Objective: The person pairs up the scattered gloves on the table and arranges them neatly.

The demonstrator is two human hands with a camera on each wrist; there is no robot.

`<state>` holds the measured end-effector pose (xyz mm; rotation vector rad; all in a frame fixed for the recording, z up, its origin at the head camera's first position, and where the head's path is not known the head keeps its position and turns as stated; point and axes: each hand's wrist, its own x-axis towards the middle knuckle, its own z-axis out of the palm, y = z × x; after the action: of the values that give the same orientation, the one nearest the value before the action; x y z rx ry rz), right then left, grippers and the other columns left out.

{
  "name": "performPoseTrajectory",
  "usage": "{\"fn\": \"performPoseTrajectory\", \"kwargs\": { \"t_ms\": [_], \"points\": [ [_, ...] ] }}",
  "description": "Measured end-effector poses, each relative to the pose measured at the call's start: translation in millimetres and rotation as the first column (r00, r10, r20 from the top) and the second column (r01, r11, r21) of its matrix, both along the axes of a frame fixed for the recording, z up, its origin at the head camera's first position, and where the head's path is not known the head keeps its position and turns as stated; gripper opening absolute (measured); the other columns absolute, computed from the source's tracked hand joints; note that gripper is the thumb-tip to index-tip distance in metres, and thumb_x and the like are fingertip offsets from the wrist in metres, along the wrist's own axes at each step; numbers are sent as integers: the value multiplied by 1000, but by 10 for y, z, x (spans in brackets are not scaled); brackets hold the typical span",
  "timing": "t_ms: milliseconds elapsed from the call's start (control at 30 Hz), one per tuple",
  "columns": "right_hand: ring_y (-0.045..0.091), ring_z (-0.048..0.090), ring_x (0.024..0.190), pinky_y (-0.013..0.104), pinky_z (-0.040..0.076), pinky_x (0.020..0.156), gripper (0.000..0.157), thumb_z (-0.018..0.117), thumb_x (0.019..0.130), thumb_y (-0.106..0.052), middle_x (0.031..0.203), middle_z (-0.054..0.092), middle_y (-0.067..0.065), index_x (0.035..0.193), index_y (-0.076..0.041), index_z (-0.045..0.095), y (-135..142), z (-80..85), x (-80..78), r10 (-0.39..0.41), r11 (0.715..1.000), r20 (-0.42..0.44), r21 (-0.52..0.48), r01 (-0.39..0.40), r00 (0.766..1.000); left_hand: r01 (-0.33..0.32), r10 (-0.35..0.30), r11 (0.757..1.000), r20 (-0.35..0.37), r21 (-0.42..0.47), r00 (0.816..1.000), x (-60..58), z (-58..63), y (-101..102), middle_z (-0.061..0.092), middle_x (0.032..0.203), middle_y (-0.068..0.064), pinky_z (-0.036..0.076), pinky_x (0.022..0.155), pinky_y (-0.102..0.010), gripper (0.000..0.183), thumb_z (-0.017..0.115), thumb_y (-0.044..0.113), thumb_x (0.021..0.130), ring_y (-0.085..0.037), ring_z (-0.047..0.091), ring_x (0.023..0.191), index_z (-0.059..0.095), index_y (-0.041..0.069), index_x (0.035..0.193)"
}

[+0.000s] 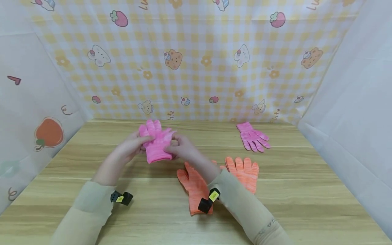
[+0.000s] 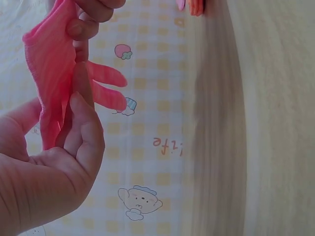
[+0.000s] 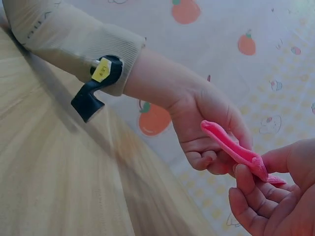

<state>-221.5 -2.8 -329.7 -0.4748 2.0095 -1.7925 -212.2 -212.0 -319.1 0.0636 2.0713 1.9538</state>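
Over a wood table (image 1: 147, 211), the left hand (image 1: 131, 144), forearm (image 1: 105, 170) angled inward, grips the left side of a pink glove (image 1: 157, 148) held fingers up, cuff down. The right hand (image 1: 183, 148), its forearm slanting over two orange gloves (image 1: 194, 189), pinches the opposite side. Farther right lies another pink glove (image 1: 252, 138).

- On the checked cloth (image 1: 196, 41) before me: "life" (image 1: 170, 115) twice, sideways; one shows upside down at my left wrist view.
- Along its top: "lu" (image 1: 143, 4) twice, cut off.
- My left sleeve's print (image 3: 43, 19) and right sleeve's print (image 1: 267, 227): illegible.
- My cameras' yellow tags (image 1: 214, 195): too small to read.
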Motion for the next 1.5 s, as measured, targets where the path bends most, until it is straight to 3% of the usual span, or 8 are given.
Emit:
{"fn": "performPoseTrajectory", "kwargs": {
  "t_ms": [300, 500, 667, 733, 967, 1267, 1400, 1500],
  "points": [
    [16, 62, 64, 48, 54, 75, 39, 64, 89, 1, 81, 66, 9, 124, 1, 49, -18, 54, 182, 42, 999, 44, -10, -41, 998, 39, -40, 999, -39, -15, 998, 139, 1, -80, 67, 89, -1, 55, 72, -30, 52, 55, 10, 96, -14, 66, 75, 28, -9, 137],
    [21, 64, 70, 46, 55, 75, 41, 63, 89, 1, 89, 66, 14, 127, 2, 45, -11, 40, 237, 34, 998, 93, -52, -29, 995, 74, -75, 997, -53, -23, 996, 215, 22, -127, 66, 91, -3, 55, 72, -31, 53, 57, 8, 95, -15, 65, 75, 29, -10, 137],
    [23, 66, 73, 44, 56, 74, 49, 62, 91, -1, 95, 68, 16, 134, 1, 41, 3, 8, 249, 36, 997, 100, -65, -30, 994, 134, -135, 991, -64, -19, 989, 247, 12, -170, 68, 87, -3, 55, 68, -31, 34, 56, 6, 95, -15, 66, 72, 44, -7, 123],
    [24, 66, 71, 43, 56, 73, 49, 63, 91, -3, 94, 68, 16, 135, -1, 41, 10, 5, 259, 43, 997, 93, -74, -36, 995, 163, -165, 986, -74, -33, 983, 259, 9, -185, 68, 85, -4, 55, 67, -31, 23, 56, 6, 95, -16, 66, 71, 49, -5, 114],
    [23, 66, 67, 48, 55, 74, 52, 62, 93, -8, 88, 68, 16, 139, -8, 38, 12, -30, 288, 49, 994, 45, -99, -44, 998, 227, -233, 970, -74, -85, 970, 291, -8, -241, 69, 88, -8, 56, 71, -34, 33, 57, 6, 93, -19, 67, 75, 44, -7, 121],
    [24, 65, 66, 48, 55, 72, 87, 64, 86, 5, 100, 65, 13, 153, -20, 15, -12, -67, 307, -59, 994, 4, -96, 59, 998, 315, -326, 936, -50, -159, 944, 322, -25, -287, 67, 91, -14, 55, 72, -38, 39, 61, 9, 92, -25, 66, 77, 40, -8, 121],
    [25, 66, 71, 47, 55, 73, 88, 64, 84, 9, 108, 60, 13, 152, -25, 20, 15, -94, 314, -55, 995, -39, -88, 52, 998, 323, -333, 924, -14, -205, 943, 324, -40, -293, 66, 92, -16, 54, 73, -40, 43, 63, 12, 92, -27, 65, 78, 40, -9, 122],
    [26, 66, 75, 42, 56, 72, 75, 66, 85, 6, 111, 56, 12, 148, -20, 34, 43, -136, 318, -23, 1000, -129, -13, 21, 991, 328, -336, 919, 4, -219, 942, 325, -55, -304, 65, 91, -16, 55, 72, -40, 41, 62, 11, 92, -27, 65, 77, 42, -10, 119]
  ]
}}
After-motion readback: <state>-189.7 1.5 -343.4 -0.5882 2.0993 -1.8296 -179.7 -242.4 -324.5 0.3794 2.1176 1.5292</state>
